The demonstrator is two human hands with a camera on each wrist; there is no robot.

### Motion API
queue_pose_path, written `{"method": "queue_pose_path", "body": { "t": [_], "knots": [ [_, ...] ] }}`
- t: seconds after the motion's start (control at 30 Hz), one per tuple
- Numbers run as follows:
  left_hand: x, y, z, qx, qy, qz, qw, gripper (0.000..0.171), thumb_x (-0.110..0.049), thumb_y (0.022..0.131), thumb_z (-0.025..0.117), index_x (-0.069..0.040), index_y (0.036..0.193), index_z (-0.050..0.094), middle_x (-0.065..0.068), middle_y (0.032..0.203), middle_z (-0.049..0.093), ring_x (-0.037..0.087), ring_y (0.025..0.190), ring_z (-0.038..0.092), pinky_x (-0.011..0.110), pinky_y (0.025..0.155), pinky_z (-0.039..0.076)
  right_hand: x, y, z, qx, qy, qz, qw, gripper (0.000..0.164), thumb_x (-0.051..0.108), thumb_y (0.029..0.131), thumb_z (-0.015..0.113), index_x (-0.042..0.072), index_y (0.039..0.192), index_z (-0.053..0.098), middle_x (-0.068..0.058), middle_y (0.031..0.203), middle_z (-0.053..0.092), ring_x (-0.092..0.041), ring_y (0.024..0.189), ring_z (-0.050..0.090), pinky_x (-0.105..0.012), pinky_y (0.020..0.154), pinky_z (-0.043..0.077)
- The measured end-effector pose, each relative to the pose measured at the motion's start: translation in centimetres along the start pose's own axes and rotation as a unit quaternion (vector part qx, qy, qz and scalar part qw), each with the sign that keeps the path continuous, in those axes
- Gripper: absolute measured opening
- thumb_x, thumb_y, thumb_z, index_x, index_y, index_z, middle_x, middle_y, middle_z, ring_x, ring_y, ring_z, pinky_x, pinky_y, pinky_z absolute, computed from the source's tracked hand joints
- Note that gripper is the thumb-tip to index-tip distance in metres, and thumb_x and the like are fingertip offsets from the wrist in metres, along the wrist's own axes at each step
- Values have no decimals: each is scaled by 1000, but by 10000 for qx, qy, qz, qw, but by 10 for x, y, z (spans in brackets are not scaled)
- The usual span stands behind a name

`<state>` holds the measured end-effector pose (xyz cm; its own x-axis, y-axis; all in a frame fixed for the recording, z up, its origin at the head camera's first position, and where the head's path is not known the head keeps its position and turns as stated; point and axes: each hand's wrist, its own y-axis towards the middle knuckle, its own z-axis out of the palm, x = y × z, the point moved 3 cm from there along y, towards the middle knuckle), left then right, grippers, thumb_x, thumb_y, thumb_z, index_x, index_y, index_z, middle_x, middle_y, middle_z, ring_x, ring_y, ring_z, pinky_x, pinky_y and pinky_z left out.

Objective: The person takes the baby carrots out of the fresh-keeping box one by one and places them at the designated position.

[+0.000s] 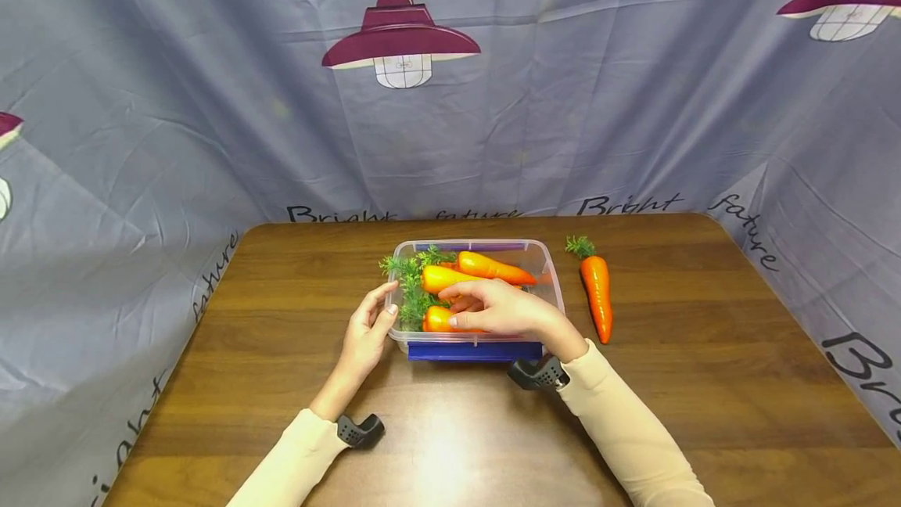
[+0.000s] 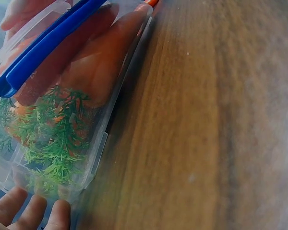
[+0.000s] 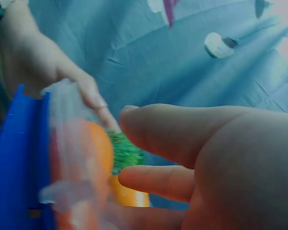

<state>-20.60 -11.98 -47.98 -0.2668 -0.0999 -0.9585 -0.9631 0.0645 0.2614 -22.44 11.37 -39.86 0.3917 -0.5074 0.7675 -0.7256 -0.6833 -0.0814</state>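
A brown wood-grain counter, its far corners rounded at eleven and one o'clock, carried a clear box toward twelve. At the box's three o'clock lay a carrot, its leaves toward half past eleven. Glare whitened the wood at six.

Downward head view and 2 wrist close-ups share the box.

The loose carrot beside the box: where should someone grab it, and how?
The loose carrot is probably best pinched across its thick end, below the green leaves, with the right hand coming from above: it lies flat, both long sides free, tapering to a tip.
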Motion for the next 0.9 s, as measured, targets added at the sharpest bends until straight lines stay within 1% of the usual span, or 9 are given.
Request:
{"method": "queue_pose_path", "body": {
  "t": [0.1, 0.23, 0.27, 0.4, 0.5, 0.63, 0.7, 0.8, 0.9],
  "knots": [
    [1, -1, 0, -12, 3, -40, 10000, 40, -3, 102, 52, 5, 141, 52, 26, 151, 50, 5, 134, 49, 10, 102, 40, 0, 1, 5, -12, -332, -74, 9994, 43, 26, 95, 69, 6, 134, 64, -7, 115, 73, -10, 87, 66, -25, 81, 55],
    [3, -4, 0, 6, 48, -36, 10000, 40, -4, 103, 52, 5, 141, 52, 26, 150, 51, 0, 131, 49, 10, 103, 40, -1, 4, 9, -23, -403, -123, 9991, 43, 24, 94, 70, 6, 133, 64, -5, 110, 73, -6, 81, 62, -22, 76, 53],
    [3, -4, 0, 10, 71, -36, 10000, 40, -4, 103, 51, 5, 141, 52, 26, 150, 51, -2, 131, 48, 10, 103, 39, -2, 5, 10, -15, -403, -131, 9991, 44, 23, 94, 70, 5, 133, 64, -5, 110, 72, -6, 81, 61, -21, 76, 53],
    [3, -6, 0, 21, 76, 16, 10000, 39, -4, 103, 51, 5, 141, 52, 27, 150, 51, 2, 132, 49, 10, 102, 40, -3, 5, 11, -30, -419, -134, 9990, 45, 21, 93, 72, 3, 133, 63, -5, 108, 73, -5, 80, 61, -21, 76, 52],
    [3, -5, 0, 20, 25, 31, 10000, 39, -4, 103, 51, 5, 141, 51, 28, 149, 51, 1, 129, 50, 10, 101, 41, -4, 4, 10, -48, -464, -149, 9988, 46, 21, 92, 73, 1, 132, 63, -4, 104, 73, -3, 79, 62, -20, 78, 52],
    [2, -4, 0, 32, -48, 62, 10000, 39, -3, 103, 50, 7, 141, 50, 30, 149, 50, -5, 123, 52, 10, 99, 43, -3, 5, 8, -100, -744, -252, 9969, 42, 24, 92, 73, 4, 128, 68, -2, 108, 73, -7, 87, 60, -22, 83, 50],
    [2, -3, 0, 35, -78, 76, 9999, 39, -2, 103, 50, 7, 141, 50, 30, 148, 50, -3, 122, 53, 11, 98, 44, -3, 6, 7, -143, -839, -307, 9959, 38, 24, 91, 73, 6, 125, 70, -1, 110, 72, -8, 90, 59, -23, 84, 49],
    [1, -2, 0, 40, -46, 123, 9999, 39, -3, 103, 50, 7, 141, 50, 31, 148, 50, -2, 123, 53, 11, 96, 44, -2, 5, 6, -172, -766, -328, 9964, 34, 23, 91, 74, 7, 121, 71, 1, 106, 71, -8, 88, 58, -22, 82, 48],
    [1, -2, 0, 40, -36, 178, 9998, 39, -2, 103, 50, 7, 140, 50, 31, 147, 51, -5, 120, 53, 11, 94, 45, -1, 2, 3, -191, -523, -309, 9980, 33, 20, 89, 76, 7, 119, 67, -2, 106, 71, -8, 87, 60, -23, 82, 50]
  ]
}}
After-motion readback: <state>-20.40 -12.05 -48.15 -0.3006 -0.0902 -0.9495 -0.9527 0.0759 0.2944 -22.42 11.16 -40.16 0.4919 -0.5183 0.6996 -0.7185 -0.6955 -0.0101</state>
